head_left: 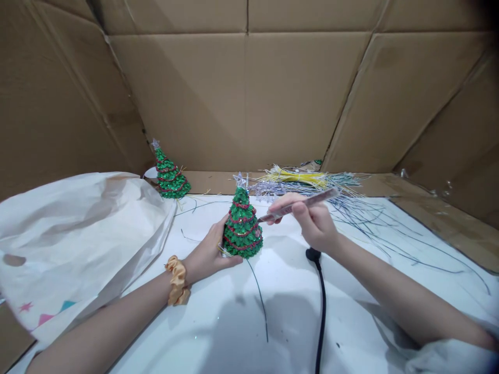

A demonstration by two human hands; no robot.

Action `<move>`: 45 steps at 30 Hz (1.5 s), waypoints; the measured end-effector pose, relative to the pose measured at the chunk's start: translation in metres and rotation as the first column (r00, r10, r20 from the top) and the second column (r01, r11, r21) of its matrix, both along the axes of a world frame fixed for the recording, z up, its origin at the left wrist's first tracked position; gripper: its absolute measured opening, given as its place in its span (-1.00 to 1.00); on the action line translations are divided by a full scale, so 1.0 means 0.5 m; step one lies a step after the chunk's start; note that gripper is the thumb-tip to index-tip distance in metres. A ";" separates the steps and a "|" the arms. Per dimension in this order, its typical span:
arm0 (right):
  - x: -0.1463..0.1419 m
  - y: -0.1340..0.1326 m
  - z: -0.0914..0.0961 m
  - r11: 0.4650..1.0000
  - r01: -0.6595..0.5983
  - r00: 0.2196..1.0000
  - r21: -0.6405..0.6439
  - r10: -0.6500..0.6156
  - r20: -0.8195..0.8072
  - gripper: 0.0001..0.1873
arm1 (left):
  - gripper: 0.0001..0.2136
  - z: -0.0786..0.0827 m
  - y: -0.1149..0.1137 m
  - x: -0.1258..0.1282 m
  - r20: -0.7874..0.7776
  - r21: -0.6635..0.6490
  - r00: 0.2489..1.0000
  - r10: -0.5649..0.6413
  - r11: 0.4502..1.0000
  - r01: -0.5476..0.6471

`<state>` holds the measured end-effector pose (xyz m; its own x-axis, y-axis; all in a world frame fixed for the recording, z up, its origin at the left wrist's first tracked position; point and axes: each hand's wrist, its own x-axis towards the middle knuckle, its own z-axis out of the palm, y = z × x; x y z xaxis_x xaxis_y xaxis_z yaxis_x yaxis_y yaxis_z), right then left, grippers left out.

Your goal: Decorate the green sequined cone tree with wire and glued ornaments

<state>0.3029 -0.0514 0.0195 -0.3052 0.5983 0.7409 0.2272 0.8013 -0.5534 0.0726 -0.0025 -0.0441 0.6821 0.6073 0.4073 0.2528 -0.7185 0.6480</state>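
Note:
My left hand (220,246) is wrapped around the left side and base of a small green Christmas tree (242,228) with red garland and a clear star on top. The tree stands upright over the white table. In my right hand (312,221) is a slim pen-like tool (300,204), gripped along its shaft. Its dark tip points left and is close to the tree's right side; I cannot tell if it touches. A dark green wire (259,291) runs down from below the tree's base.
A second decorated tree (169,174) stands at the back left, beside a white plastic bag (89,223). Bundles of yellow, white and dark wires (307,179) lie at the back right. A black cable (323,306) crosses the white table (171,337). Cardboard walls (245,93) enclose the back.

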 end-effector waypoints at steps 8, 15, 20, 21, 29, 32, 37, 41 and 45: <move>-0.009 0.021 -0.070 0.969 -0.016 0.995 0.245 -0.010 0.101 -0.67 | -0.23 -0.022 0.023 -0.029 -0.033 -0.101 0.998 -0.053 0.994 0.050; -0.022 0.019 -0.084 0.948 -0.005 0.988 0.317 -0.044 0.147 -0.76 | -0.21 -0.027 0.043 -0.043 -0.129 -0.055 0.991 -0.018 0.998 0.011; -0.024 0.022 -0.093 0.944 -0.014 0.985 0.329 -0.044 0.168 -0.75 | -0.20 -0.029 0.044 -0.045 -0.150 -0.047 0.989 -0.012 0.999 0.005; -0.024 0.023 -0.094 0.943 -0.013 0.984 0.333 -0.047 0.171 -0.75 | -0.20 -0.029 0.044 -0.045 -0.150 -0.047 0.989 -0.012 0.999 0.004; -0.037 0.010 -0.108 0.954 -0.002 0.981 0.300 -0.057 0.187 -0.76 | -0.21 -0.029 0.043 -0.044 -0.161 -0.032 0.987 -0.020 0.999 0.015; -0.044 0.004 -0.113 0.962 0.026 0.986 0.272 -0.069 0.149 -0.76 | -0.21 -0.030 0.044 -0.046 -0.173 -0.027 0.985 -0.016 1.000 0.012; -0.051 0.001 -0.114 0.956 0.038 0.983 0.291 -0.089 0.162 -0.81 | -0.22 -0.033 0.045 -0.045 -0.181 -0.021 0.983 -0.007 1.000 0.003; -0.051 0.000 -0.116 0.957 0.032 0.978 0.289 -0.089 0.187 -0.81 | -0.23 -0.033 0.045 -0.044 -0.180 -0.021 0.984 -0.012 1.000 0.009; -0.050 0.000 -0.125 0.952 0.040 0.973 0.305 -0.107 0.206 -0.79 | -0.23 -0.033 0.044 -0.045 -0.188 -0.014 0.982 -0.016 1.000 0.013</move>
<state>0.2779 -0.0512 -0.0429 -0.4421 0.3884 0.8085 0.3792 0.8978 -0.2240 0.0500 0.0196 -0.0608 0.7546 0.6012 0.2628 0.3608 -0.7148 0.5991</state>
